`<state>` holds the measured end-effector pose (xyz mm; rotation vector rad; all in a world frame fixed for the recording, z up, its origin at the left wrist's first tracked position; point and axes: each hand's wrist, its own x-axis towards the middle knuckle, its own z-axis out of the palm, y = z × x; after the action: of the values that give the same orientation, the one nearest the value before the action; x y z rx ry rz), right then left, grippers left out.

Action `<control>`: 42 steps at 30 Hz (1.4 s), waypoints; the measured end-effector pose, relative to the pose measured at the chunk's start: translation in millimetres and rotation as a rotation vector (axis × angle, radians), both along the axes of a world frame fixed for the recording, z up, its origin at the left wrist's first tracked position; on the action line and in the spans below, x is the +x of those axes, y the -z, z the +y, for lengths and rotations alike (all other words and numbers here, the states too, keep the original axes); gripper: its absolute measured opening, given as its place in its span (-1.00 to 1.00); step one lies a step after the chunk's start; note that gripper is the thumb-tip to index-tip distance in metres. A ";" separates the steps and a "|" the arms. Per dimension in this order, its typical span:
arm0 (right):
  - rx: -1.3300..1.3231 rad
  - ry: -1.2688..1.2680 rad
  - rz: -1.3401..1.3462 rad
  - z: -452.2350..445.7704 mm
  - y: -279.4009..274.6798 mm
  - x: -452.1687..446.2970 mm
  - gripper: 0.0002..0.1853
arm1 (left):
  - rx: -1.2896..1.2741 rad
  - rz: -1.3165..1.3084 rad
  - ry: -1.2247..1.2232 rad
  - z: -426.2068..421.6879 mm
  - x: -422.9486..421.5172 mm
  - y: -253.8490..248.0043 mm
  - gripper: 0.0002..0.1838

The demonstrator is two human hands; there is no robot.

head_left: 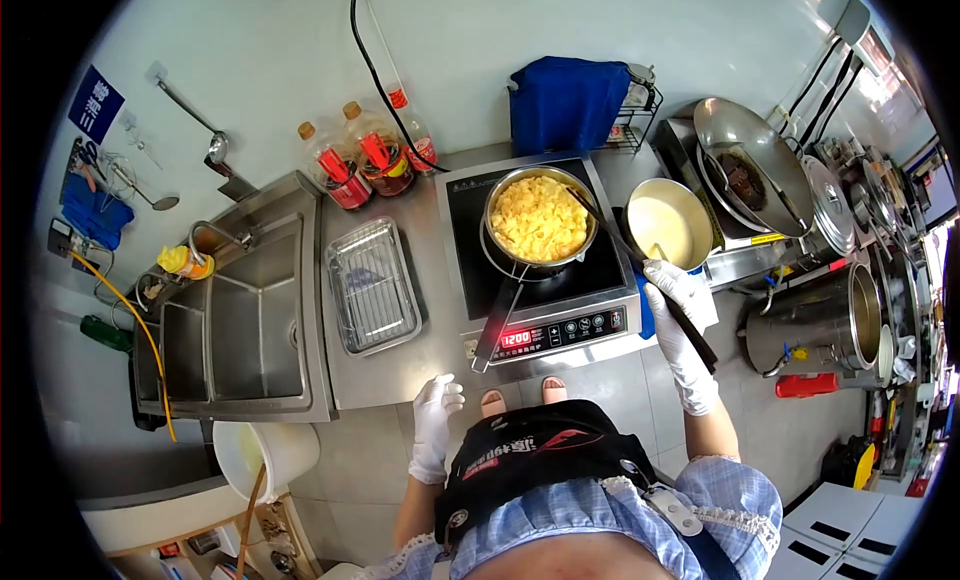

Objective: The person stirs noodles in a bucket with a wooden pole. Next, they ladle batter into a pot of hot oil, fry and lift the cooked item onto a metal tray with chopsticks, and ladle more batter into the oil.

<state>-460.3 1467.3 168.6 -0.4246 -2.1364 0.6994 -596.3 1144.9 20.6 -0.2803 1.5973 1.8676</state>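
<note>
A saucepan [497, 325] heaped with yellow chunky food [540, 218] rests on a black induction cooker [465, 210] whose display reads 1200. My right hand [678, 292], in a white glove, is closed around a long dark-handled utensil [697, 340]. Its far end reaches into the saucepan; the tip's shape is hard to make out among the food. Right by this hand stands a pot of pale yellow liquid [668, 220] with a utensil handle in it. My gloved left hand [436, 420] hangs in front of the counter, fingers loosely bent and holding nothing visible.
Left of the cooker lies a metal tray with a wire rack [374, 285], then a double sink [255, 325]. Sauce bottles [380, 158] line the wall. To the right are a wok [745, 130] and a large steel pot [800, 325]. A white bucket [300, 450] stands below the sink.
</note>
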 end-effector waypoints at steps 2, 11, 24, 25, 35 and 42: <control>-0.004 -0.027 -0.019 1.5 6.7 -0.3 -0.78 | -0.001 -0.004 -0.007 0.7 0.3 0.3 -0.74; 0.008 -0.031 -0.036 1.6 5.3 -1.9 -0.78 | -0.006 0.000 0.008 3.8 2.7 2.3 -0.73; 0.000 -0.003 0.023 1.1 1.3 0.0 -0.79 | -0.021 -0.007 -0.007 -0.8 2.2 7.8 -0.72; -0.008 -0.001 0.024 1.4 1.6 -0.8 -0.79 | -0.020 -0.007 -0.009 -1.4 2.3 8.3 -0.73; -0.120 -0.058 0.068 4.5 35.9 -26.5 -0.78 | -0.038 -0.017 0.001 -2.2 -0.2 12.6 -0.72; -0.023 -0.063 0.040 1.5 45.9 -24.7 -0.77 | -0.061 -0.015 0.001 -3.3 0.3 11.3 -0.71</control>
<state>-485.0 1468.9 122.7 -0.3537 -2.1137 0.7626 -596.0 1141.6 9.3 -0.3198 1.6458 1.8144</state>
